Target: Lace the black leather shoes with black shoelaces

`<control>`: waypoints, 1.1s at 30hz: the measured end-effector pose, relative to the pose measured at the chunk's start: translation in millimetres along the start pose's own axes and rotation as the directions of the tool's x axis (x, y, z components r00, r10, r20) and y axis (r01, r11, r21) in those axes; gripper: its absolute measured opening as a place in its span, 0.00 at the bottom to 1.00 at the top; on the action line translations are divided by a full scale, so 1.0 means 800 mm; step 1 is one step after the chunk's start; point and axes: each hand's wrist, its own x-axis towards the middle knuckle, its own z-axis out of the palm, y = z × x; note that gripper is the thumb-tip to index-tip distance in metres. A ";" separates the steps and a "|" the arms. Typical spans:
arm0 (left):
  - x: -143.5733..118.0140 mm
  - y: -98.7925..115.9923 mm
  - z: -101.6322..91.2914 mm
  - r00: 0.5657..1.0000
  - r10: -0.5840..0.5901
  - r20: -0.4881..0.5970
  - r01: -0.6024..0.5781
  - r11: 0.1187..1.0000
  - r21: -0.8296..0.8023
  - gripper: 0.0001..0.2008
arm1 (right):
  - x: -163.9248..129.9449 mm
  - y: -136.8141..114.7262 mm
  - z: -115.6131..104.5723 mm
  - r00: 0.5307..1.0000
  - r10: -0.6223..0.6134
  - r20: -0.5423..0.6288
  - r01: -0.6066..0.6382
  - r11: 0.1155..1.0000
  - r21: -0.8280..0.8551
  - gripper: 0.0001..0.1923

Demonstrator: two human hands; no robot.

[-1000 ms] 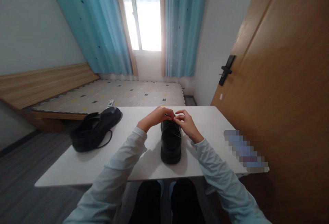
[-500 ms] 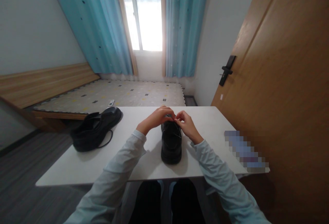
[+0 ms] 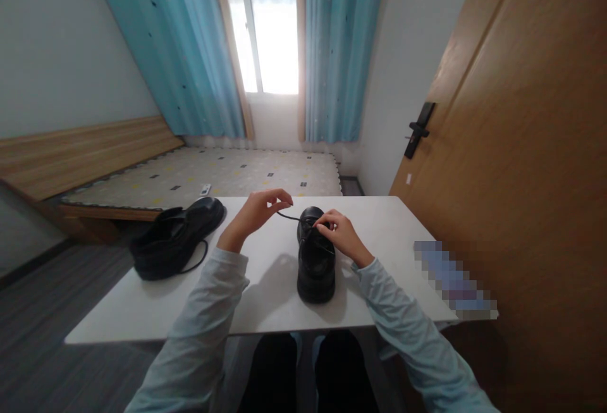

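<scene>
A black lace-up shoe [image 3: 316,271] stands on the white table in front of me, its heel towards me. My left hand [image 3: 270,204] is raised to the left of the shoe, closed in a pinch on a black shoelace [image 3: 288,216]. That lace runs from my fingertips across to the front of the shoe. Over the lacing, my right hand [image 3: 334,228] is closed, its thumb and fingers pinching the lace close to the shoe's upper. A second black shoe [image 3: 164,255] lies at the table's left side, with a loop of lace hanging out beside it.
The white table [image 3: 265,312] has a blurred-out bluish item [image 3: 453,280] on its right edge. Behind it is a bed with a patterned mattress [image 3: 227,176], bearing a small white object [image 3: 205,190]. A wooden door [image 3: 516,147] stands to the right.
My left hand has moved from the shoe's front out to the left, drawing the lace with it. My right hand has shifted slightly and stays at the lacing.
</scene>
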 end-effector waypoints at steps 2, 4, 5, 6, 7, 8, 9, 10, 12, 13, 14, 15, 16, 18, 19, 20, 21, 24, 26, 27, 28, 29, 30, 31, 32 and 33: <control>-0.004 -0.005 -0.004 0.994 -0.025 -0.106 0.016 0.996 -0.091 0.09 | 0.000 0.002 0.001 1.000 -0.008 -0.003 0.008 1.000 -0.018 0.07; -0.007 -0.011 -0.006 0.979 -0.083 -0.187 0.030 0.962 -0.270 0.10 | -0.001 0.004 0.001 1.000 -0.015 -0.003 0.015 1.000 -0.025 0.08; -0.008 -0.014 -0.007 0.972 -0.119 -0.205 0.037 0.930 -0.364 0.11 | -0.001 0.005 0.001 1.000 -0.015 -0.003 0.015 1.000 -0.024 0.10; -0.009 -0.017 -0.007 0.965 -0.153 -0.213 0.044 0.894 -0.445 0.12 | -0.001 0.005 0.001 1.000 -0.014 -0.004 0.014 1.000 -0.022 0.12; -0.010 -0.020 -0.007 0.958 -0.182 -0.223 0.046 0.862 -0.505 0.12 | -0.001 0.006 0.001 1.000 -0.015 -0.007 0.014 1.000 -0.021 0.14; -0.011 -0.022 -0.007 0.949 -0.202 -0.243 0.039 0.838 -0.545 0.12 | -0.001 0.006 0.000 1.000 -0.016 -0.010 0.016 1.000 -0.022 0.15; -0.012 -0.025 -0.008 0.936 -0.215 -0.279 0.022 0.827 -0.562 0.12 | -0.001 0.006 0.000 1.000 -0.019 -0.014 0.019 0.999 -0.026 0.14; -0.013 -0.027 -0.008 0.917 -0.222 -0.331 -0.002 0.828 -0.561 0.12 | -0.001 0.007 0.000 1.000 -0.023 -0.018 0.022 0.999 -0.034 0.14; -0.014 -0.030 -0.010 0.877 -0.218 -0.429 -0.032 0.863 -0.504 0.11 | -0.001 0.007 0.000 0.999 -0.024 -0.022 0.023 0.998 -0.050 0.12; -0.015 -0.031 -0.010 0.869 -0.200 -0.452 -0.029 0.891 -0.452 0.10 | -0.001 0.007 0.000 0.999 -0.023 -0.023 0.021 0.998 -0.055 0.11; -0.016 -0.031 -0.010 0.876 -0.171 -0.451 -0.019 0.922 -0.386 0.09 | -0.001 0.007 0.001 1.000 -0.022 -0.022 0.021 0.998 -0.059 0.11; -0.018 -0.031 -0.010 0.898 -0.132 -0.420 -0.004 0.951 -0.309 0.09 | 0.000 0.007 0.001 1.000 -0.024 -0.020 0.023 0.998 -0.061 0.11; -0.019 -0.029 -0.008 0.929 -0.091 -0.359 0.007 0.974 -0.227 0.08 | 0.000 0.007 0.002 1.000 -0.025 -0.017 0.024 0.998 -0.062 0.11; -0.021 -0.025 -0.002 0.981 -0.020 -0.191 0.004 0.996 -0.084 0.08 | 0.001 0.006 0.004 1.000 -0.026 -0.011 0.026 0.998 -0.064 0.10; -0.021 -0.023 0.002 0.994 0.000 -0.111 -0.004 0.999 -0.036 0.08 | 0.002 0.006 0.005 1.000 -0.024 -0.010 0.023 0.998 -0.066 0.10; -0.022 -0.022 0.007 0.999 0.011 -0.045 -0.011 1.000 -0.006 0.08 | 0.003 0.005 0.006 1.000 -0.021 -0.010 0.020 0.997 -0.068 0.09; -0.022 -0.020 0.012 1.000 0.018 0.004 -0.018 1.000 0.015 0.08 | 0.003 0.004 0.006 1.000 -0.019 -0.009 0.018 0.997 -0.071 0.09; -0.022 -0.020 0.026 0.996 0.039 0.079 -0.043 0.998 0.052 0.07 | 0.004 0.001 0.008 1.000 -0.016 -0.005 0.016 0.997 -0.076 0.09; -0.022 -0.021 0.032 0.992 0.056 0.109 -0.063 0.996 0.059 0.07 | 0.004 -0.001 0.008 1.000 -0.018 0.003 0.018 0.997 -0.077 0.10; -0.023 -0.022 0.035 0.991 0.064 0.117 -0.071 0.996 0.057 0.07 | 0.005 -0.001 0.008 1.000 -0.018 0.006 0.018 0.997 -0.079 0.10; -0.023 -0.022 0.036 0.990 0.070 0.124 -0.077 0.996 0.053 0.07 | 0.005 -0.002 0.008 1.000 -0.015 0.009 0.015 0.997 -0.082 0.11; -0.024 -0.023 0.038 0.989 0.076 0.127 -0.083 0.995 0.048 0.07 | 0.005 -0.002 0.008 1.000 -0.010 0.010 0.011 0.996 -0.086 0.12; -0.025 -0.023 0.039 0.989 0.080 0.128 -0.086 0.995 0.044 0.08 | 0.005 -0.003 0.008 1.000 -0.004 0.012 0.005 0.996 -0.091 0.13; -0.025 -0.023 0.040 0.988 0.081 0.131 -0.087 0.995 0.042 0.08 | 0.005 -0.003 0.008 1.000 0.001 0.015 0.000 0.995 -0.095 0.14; -0.026 -0.022 0.042 0.988 0.081 0.132 -0.087 0.995 0.041 0.08 | 0.005 -0.004 0.008 1.000 0.006 0.018 -0.004 0.995 -0.099 0.14; -0.026 -0.022 0.043 0.988 0.081 0.134 -0.087 0.995 0.042 0.08 | 0.005 -0.005 0.008 1.000 0.008 0.022 -0.006 0.995 -0.102 0.14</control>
